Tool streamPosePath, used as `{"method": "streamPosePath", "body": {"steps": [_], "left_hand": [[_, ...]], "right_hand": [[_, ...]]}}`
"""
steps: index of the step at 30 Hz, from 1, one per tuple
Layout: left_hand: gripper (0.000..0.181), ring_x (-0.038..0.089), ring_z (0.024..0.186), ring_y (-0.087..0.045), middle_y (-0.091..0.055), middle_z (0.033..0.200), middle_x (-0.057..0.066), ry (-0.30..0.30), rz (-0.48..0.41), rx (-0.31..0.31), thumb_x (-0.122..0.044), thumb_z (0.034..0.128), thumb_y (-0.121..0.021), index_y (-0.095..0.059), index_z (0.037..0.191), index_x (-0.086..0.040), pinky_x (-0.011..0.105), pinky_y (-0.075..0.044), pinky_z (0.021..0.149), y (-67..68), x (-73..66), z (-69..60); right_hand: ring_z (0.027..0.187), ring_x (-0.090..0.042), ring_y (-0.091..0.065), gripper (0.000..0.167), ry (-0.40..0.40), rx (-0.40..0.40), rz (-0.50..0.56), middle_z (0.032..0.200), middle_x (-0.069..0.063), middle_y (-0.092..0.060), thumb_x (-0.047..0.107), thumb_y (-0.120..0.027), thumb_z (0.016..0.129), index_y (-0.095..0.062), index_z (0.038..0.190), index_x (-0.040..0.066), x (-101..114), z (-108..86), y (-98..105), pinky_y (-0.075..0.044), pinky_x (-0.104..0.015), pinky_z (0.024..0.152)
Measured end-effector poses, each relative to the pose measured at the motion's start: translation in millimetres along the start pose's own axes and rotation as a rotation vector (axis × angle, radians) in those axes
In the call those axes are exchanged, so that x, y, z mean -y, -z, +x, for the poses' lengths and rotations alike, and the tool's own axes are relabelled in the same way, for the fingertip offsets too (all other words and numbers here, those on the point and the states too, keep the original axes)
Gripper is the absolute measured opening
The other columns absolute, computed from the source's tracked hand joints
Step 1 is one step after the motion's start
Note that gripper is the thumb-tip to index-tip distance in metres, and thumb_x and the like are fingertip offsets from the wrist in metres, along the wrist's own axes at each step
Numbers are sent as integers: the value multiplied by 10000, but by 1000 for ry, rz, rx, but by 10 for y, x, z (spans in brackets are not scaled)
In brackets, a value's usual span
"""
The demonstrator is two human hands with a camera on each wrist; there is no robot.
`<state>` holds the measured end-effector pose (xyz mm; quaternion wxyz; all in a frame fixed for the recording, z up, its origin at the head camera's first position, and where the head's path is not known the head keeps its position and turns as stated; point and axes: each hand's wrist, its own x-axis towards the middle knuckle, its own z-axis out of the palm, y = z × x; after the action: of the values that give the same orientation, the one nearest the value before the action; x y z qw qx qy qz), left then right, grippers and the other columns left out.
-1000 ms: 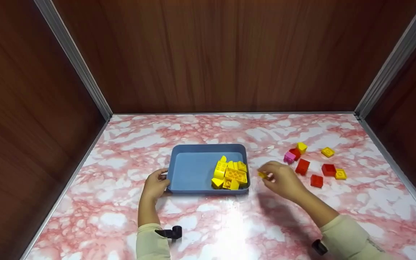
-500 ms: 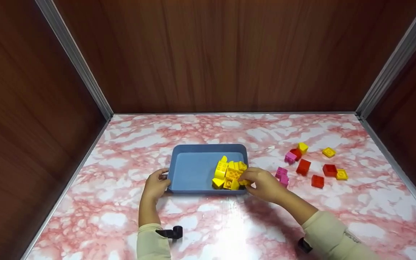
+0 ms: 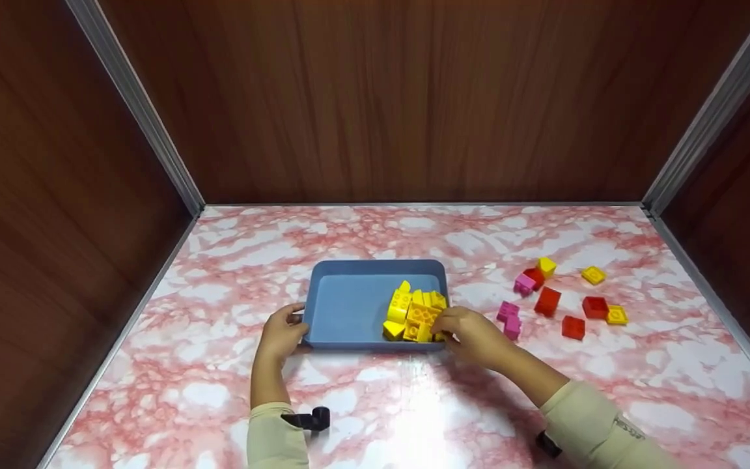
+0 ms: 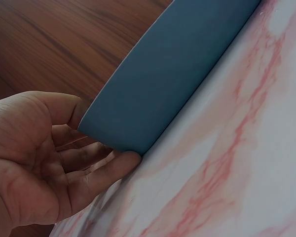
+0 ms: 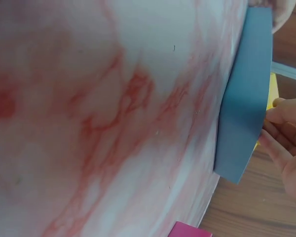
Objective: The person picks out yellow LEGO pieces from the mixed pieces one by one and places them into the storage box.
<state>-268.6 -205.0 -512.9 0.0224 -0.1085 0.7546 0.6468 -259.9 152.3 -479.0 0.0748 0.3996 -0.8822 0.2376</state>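
While left hand (image 3: pixel 281 335) holds round-cornered tray (image 3: pixel 347 306) | right hand (image 3: pixel 478 339) touches plastic bricks (image 3: pixel 401 301)

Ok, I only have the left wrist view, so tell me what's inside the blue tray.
Observer: Yellow bricks, bunched at the right end of the tray.
Operator: Now locate the right hand for me.
Observer: The right hand is at the tray's right wall, its fingertips over the rim near the front corner.
Operator: Report which colours lie outside the tray.
Observer: Red bricks, pink bricks and a few loose yellow pieces, all to the tray's right.
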Motion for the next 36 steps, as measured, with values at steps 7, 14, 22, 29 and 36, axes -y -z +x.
{"method": "streamPosePath", "body": {"steps": [7,14,22,29,36], "left_hand": [[528,341,931,-628,-566,1158,248,12,-17,11,73,836,-513,-529,1360,9,449,-586,619,-7,1,-10],[524,342,929,-632,-567,1174,244,13,-22,16,67,839,-515,-533,1359,0,444,-585,617,-3,1,-15],[543,355,934,-633,-553,1180,264,-1,-38,36,72,839,-494,-506,1378,15,466,-587,634,18,-9,-39],[557,352,942,-622,-545,1178,262,-1,-38,32,72,834,-495,-495,1387,19,443,-585,604,18,-12,-32],[550,334,913,-629,-561,1160,255,-2,-33,19,82,826,-496,-510,1372,19,437,-585,599,4,-12,-18]], "right_hand": [[888,-221,-625,179,-6,-6,17,903,-55,-699,-84,-716,791,-736,924,35,5,-25,-4,-548,-404,850],[905,-243,-622,204,43,-85,32,921,-64,-686,-109,-716,758,-724,920,14,-39,-70,56,-549,-420,840],[874,-256,-628,215,-11,-194,70,934,-81,-674,-140,-697,741,-708,905,-2,-223,-197,183,-560,-428,780],[871,-262,-646,191,-235,-228,171,959,-78,-670,-109,-697,781,-721,940,-5,-428,-359,316,-568,-446,793],[839,-313,-642,151,-318,-310,150,948,-123,-669,-102,-706,781,-709,912,-27,-676,-524,425,-567,-477,755]]}}
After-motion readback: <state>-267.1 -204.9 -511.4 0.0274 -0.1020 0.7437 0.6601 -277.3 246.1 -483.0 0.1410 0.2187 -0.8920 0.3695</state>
